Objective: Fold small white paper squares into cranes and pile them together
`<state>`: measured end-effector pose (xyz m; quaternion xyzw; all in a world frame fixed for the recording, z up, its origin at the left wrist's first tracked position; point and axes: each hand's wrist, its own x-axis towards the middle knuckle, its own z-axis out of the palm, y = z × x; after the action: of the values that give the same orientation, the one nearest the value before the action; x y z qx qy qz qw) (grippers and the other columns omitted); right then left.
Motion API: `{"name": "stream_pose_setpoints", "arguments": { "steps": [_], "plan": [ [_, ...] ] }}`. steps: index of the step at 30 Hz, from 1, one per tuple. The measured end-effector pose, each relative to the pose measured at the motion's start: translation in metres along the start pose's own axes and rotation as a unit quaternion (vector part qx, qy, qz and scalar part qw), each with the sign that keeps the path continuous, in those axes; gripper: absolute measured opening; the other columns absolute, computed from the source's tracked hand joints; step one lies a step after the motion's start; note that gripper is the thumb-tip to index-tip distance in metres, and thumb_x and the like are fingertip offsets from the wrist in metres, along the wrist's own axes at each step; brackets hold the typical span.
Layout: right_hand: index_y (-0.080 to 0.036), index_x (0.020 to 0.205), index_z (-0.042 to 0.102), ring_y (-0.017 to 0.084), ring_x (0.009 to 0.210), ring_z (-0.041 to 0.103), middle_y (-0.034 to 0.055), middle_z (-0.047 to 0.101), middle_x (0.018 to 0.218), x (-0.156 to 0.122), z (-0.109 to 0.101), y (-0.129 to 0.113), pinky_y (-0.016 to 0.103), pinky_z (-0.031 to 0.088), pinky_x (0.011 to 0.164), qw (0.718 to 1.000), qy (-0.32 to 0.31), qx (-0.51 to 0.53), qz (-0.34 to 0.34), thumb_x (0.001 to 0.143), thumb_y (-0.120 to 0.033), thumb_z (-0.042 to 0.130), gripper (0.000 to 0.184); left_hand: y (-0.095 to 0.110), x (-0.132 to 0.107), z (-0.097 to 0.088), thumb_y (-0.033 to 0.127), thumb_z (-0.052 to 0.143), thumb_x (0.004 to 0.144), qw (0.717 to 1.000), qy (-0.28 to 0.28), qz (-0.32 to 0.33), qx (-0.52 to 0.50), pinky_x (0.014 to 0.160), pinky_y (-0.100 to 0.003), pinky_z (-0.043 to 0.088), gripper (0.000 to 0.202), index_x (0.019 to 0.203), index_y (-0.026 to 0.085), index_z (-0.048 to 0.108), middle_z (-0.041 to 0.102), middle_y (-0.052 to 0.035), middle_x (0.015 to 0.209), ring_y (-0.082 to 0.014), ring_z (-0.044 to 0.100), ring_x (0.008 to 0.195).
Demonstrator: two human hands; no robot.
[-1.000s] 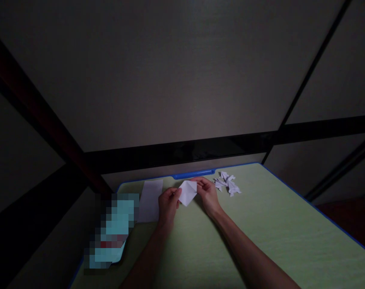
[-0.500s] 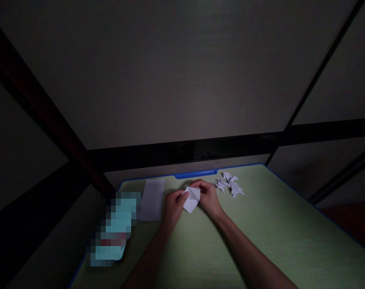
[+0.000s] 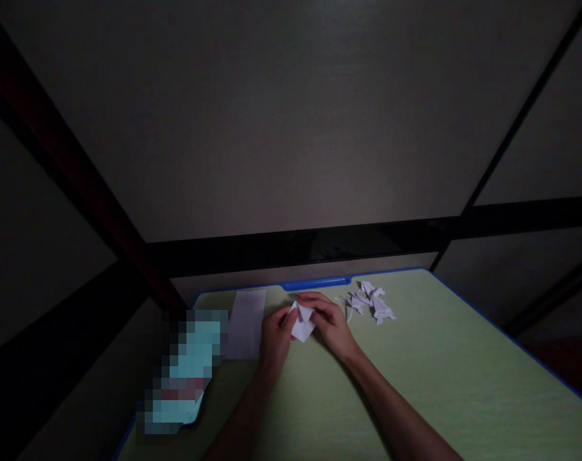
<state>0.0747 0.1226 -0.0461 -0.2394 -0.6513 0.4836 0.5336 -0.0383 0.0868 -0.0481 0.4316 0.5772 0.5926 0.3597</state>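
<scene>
A small folded piece of white paper (image 3: pixel 302 329) is held just above the table between my two hands. My left hand (image 3: pixel 277 330) pinches its left side, with the thumb on the upper face. At the paper's right and top edges is my right hand (image 3: pixel 330 320), its fingers bent over the far edge and closed on it. Part of the paper is covered by my fingers. Several folded white paper figures (image 3: pixel 377 302) lie in a cluster to the right of my right hand.
Left of my left hand lies a flat white sheet of paper (image 3: pixel 245 325). A pixelated light-blue object (image 3: pixel 189 371) rests at the table's left side. The green table (image 3: pixel 439 371) has a blue rim and a blue tray (image 3: pixel 317 283) at its far edge, before a dark panelled wall.
My right hand has shifted over the paper's top and right edge, and its fingers now cover more of it. The view has tilted slightly.
</scene>
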Motion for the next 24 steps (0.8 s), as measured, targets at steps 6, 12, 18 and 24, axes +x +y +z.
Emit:
{"name": "stream_pose_setpoints", "arguments": {
  "steps": [6, 12, 18, 24],
  "plan": [
    [-0.024, 0.095, 0.061, 0.019, 0.100, 0.046, 0.0053, 0.050, 0.111, -0.002, -0.002, -0.004, 0.035, 0.034, 0.087, 0.998, -0.062, -0.033, -0.001, 0.075, -0.015, 0.042, 0.029, -0.003, 0.002, 0.000, 0.026, 0.053, 0.061, 0.999, 0.027, -0.002, -0.017, 0.033, -0.015, 0.031, 0.019, 0.063, 0.010, 0.062, 0.051, 0.0022, 0.046, -0.0073, 0.042, 0.040],
    [-0.018, 0.108, 0.052, 0.019, 0.102, 0.044, 0.0089, 0.048, 0.110, -0.005, 0.006, -0.009, 0.032, 0.033, 0.089, 0.980, -0.106, -0.164, -0.044, 0.071, -0.016, 0.051, 0.037, -0.001, 0.002, -0.002, 0.025, 0.052, 0.061, 0.998, 0.044, -0.006, -0.037, 0.035, -0.015, 0.035, 0.017, 0.064, 0.011, 0.062, 0.055, 0.0008, 0.052, -0.0089, 0.046, 0.043],
    [-0.019, 0.115, 0.044, 0.019, 0.103, 0.040, 0.0087, 0.044, 0.110, -0.007, 0.008, -0.014, 0.033, 0.033, 0.089, 0.954, -0.132, -0.256, -0.078, 0.075, -0.018, 0.046, 0.040, 0.001, 0.001, -0.001, 0.029, 0.055, 0.060, 0.997, 0.042, -0.016, -0.068, 0.037, -0.016, 0.037, 0.019, 0.064, 0.011, 0.062, 0.055, 0.0000, 0.052, -0.0100, 0.048, 0.046],
    [-0.019, 0.114, 0.045, 0.019, 0.100, 0.041, 0.0087, 0.043, 0.105, -0.008, 0.009, -0.014, 0.033, 0.035, 0.087, 0.951, -0.108, -0.275, -0.087, 0.073, -0.017, 0.048, 0.041, 0.000, 0.001, -0.001, 0.038, 0.053, 0.063, 0.993, 0.008, -0.040, -0.111, 0.044, -0.018, 0.042, 0.031, 0.070, 0.008, 0.061, 0.058, -0.0032, 0.059, -0.0122, 0.053, 0.054]
  ]
}}
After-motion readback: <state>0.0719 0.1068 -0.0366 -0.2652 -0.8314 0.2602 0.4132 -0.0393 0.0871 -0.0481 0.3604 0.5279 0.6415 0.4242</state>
